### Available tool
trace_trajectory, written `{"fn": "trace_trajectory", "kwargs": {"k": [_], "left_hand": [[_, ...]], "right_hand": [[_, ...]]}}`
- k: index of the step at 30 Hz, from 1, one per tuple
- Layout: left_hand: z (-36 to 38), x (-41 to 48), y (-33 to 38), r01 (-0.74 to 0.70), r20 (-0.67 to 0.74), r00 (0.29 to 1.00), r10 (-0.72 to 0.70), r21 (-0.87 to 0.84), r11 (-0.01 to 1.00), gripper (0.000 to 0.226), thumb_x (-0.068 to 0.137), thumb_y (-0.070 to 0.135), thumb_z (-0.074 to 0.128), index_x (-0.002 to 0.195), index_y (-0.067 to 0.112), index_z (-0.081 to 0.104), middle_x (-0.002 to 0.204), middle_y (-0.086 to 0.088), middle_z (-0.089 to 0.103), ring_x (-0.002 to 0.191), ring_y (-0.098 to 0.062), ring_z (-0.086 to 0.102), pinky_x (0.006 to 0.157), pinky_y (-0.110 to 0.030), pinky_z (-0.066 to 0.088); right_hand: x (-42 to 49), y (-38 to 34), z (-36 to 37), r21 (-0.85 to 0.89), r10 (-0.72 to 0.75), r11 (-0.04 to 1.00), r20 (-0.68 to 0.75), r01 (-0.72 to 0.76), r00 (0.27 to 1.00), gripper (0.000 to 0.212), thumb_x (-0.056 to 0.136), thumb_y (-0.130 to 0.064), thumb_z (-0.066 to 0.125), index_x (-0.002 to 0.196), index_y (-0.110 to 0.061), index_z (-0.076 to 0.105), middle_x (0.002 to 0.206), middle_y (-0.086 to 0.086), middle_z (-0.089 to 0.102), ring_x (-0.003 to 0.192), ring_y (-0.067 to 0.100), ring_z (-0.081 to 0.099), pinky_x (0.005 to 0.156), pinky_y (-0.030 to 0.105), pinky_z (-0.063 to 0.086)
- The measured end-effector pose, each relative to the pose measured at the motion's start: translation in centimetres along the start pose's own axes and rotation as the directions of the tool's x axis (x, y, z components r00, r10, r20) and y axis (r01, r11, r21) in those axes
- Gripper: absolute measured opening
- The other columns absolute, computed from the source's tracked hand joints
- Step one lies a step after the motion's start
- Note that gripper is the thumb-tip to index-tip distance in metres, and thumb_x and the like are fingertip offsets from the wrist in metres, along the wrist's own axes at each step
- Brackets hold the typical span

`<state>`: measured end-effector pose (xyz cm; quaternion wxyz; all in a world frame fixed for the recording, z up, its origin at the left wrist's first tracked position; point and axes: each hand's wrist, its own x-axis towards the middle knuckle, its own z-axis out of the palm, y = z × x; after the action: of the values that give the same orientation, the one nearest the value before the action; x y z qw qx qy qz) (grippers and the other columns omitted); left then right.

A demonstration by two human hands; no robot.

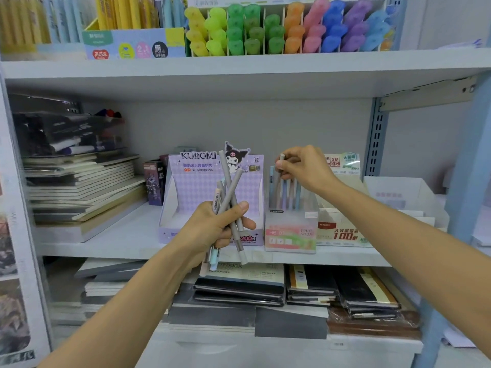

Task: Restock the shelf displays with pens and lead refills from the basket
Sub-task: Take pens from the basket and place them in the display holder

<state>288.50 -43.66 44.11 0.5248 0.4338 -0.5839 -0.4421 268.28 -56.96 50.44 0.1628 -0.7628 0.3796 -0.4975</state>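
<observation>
Head view. The left hand (212, 229) is closed in a fist round a loose bundle of slim, matte, straight-sided lead-refill tubes (230, 187). Most of them are grey, one is cream with a printed barcode, and one is pale mint at its lower end. The tubes fan out above and below the fist and are held in front of a lilac checked cardboard display box printed "KUROMI" (196, 181), whose visible front tray holds no tubes.

The right hand (305, 166) has its fingers curled and pinches the capped upper end of a single grey refill tube (277, 187). This tube stands nearly upright in a frosted, translucent plastic display box with a pink and green "FRUIT SODA" label (291, 232). Beside it in the same box stand several pastel tubes in blue, lilac and grey (288, 195).

Just right of that box is a white cardboard box with red "100" lettering (340, 232). All three boxes sit side by side on a smooth white metal shelf (106, 243). At the left end of the shelf lies a stack of flat cream-edged notebooks (85, 189). The shelf above carries a divided rack of translucent highlighters with rounded caps (265, 30), sorted from yellow through green, orange, pink, blue and purple. The shelf below holds dark-covered notebooks (239, 288), some of them in clear wrap.
</observation>
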Motion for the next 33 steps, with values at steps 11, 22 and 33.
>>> {"fn": "trace_trajectory", "kwargs": {"k": [11,22,33], "left_hand": [[0.5,0.3,0.3,-0.012,0.02,1.0,0.012,-0.012,1.0,0.036,0.08,0.035,0.068,0.083,0.002,0.055,0.082,-0.017,0.074,0.036,-0.009,0.025,0.037,-0.017,0.031],[1.2,0.1,0.3,0.028,0.075,0.997,-0.028,0.0,1.0,0.034,0.079,0.036,0.07,0.083,0.006,0.055,0.086,-0.021,0.073,0.04,-0.011,0.023,0.038,-0.019,0.03],[3.7,-0.9,0.3,0.058,0.099,0.993,-0.062,0.037,0.998,0.023,0.091,0.023,0.066,0.079,0.005,0.06,0.082,-0.022,0.073,0.038,-0.009,0.026,0.038,-0.018,0.028]], "right_hand": [[0.1,0.0,0.1,-0.043,0.042,0.998,0.143,-0.037,0.989,0.013,0.088,-0.008,0.069,0.099,-0.004,0.067,0.08,0.013,0.073,0.061,0.009,0.071,0.058,0.018,0.056],[-1.1,-2.0,0.3,-0.164,-0.083,0.984,-0.045,0.075,0.996,0.014,0.091,-0.026,0.066,0.094,-0.015,0.074,0.079,-0.008,0.067,0.063,-0.002,0.056,0.068,0.025,0.051],[-5.9,-5.8,-1.1,0.392,-0.03,0.906,0.436,-0.16,0.899,0.039,0.084,-0.013,0.073,0.119,-0.005,0.058,0.088,0.009,0.07,0.076,0.022,0.069,0.063,0.024,0.056]]}}
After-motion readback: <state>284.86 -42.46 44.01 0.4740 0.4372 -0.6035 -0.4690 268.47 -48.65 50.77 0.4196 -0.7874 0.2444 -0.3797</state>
